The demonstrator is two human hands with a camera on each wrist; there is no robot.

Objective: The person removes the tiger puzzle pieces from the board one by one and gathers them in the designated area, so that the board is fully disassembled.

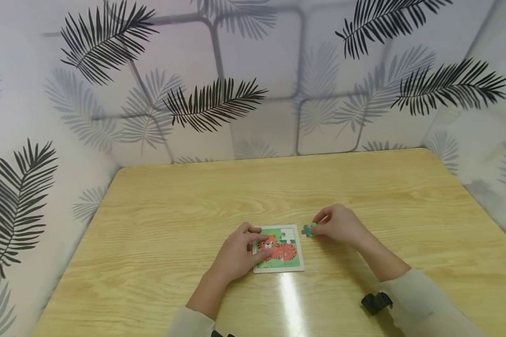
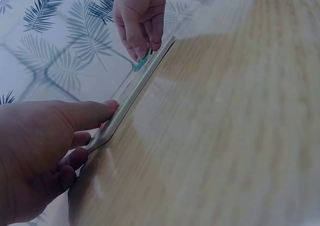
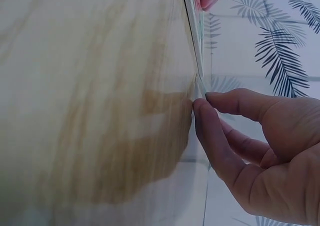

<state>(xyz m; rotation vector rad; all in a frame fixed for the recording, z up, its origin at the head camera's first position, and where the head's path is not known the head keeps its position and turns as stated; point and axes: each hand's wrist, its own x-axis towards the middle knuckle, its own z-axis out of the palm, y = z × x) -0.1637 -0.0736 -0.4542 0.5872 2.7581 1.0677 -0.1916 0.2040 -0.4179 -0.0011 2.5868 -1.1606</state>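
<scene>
Closest to me is the right sleeve [image 1: 426,295], with a black device [image 1: 376,303] beside its cuff; if that sleeve drops too low, I'd expect the device to knock the worktop [image 1: 173,210] and jolt the fine work ahead. Next comes a streak of glare [image 1: 292,299] on the worktop, then the framed puzzle [image 1: 280,270], lying flat. The wood looks smooth, so I judge that a sideways shove could make the frame skid.

The left hand [image 1: 236,250] rests over the puzzle's left side, thumb and fingertips on the tiger picture [image 1: 288,252] and the frame. I can't tell how hard it presses; too much drag might lift or shift tiles already seated, too little leaves the frame loose. It also hides part of the picture from me.

The right hand [image 1: 341,224], well apart from the left, pinches a green and teal puzzle piece [image 1: 307,230] between thumb and fingers, just beside the frame's right edge. With so small a hold, I think it could twist or slip. The white gap [image 1: 287,235] is in the upper right; a wrongly turned piece would probably ride up on its neighbours, and forcing it could pop one out.
</scene>
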